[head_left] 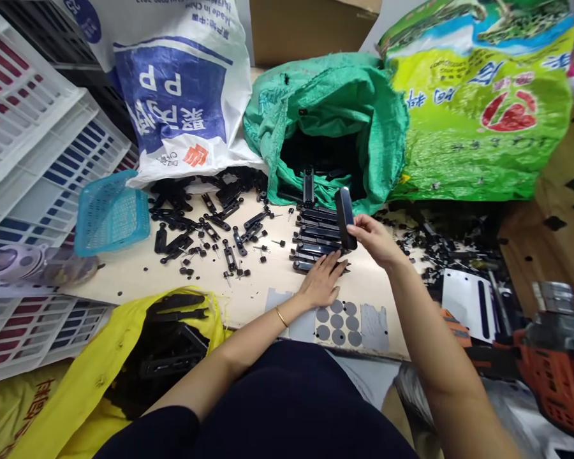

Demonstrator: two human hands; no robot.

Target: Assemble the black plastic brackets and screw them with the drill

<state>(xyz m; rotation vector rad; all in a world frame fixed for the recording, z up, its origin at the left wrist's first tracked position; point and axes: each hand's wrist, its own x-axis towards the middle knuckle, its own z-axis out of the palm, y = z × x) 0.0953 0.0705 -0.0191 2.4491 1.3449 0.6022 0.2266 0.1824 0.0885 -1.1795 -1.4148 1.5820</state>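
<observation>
The left hand (321,280) hides bits of some bars (318,232). It's too dark to see deep inside the green sack (272,137). The top edge cuts off the box (310,32), the right edge the orange tool (550,376).

From the left hand (321,282), a row of bars (316,232) runs back to a sack (273,124). Left of that hand lie loose parts (229,256), then a basket (90,218); right of the right hand (374,241), a power tool (557,373).
</observation>
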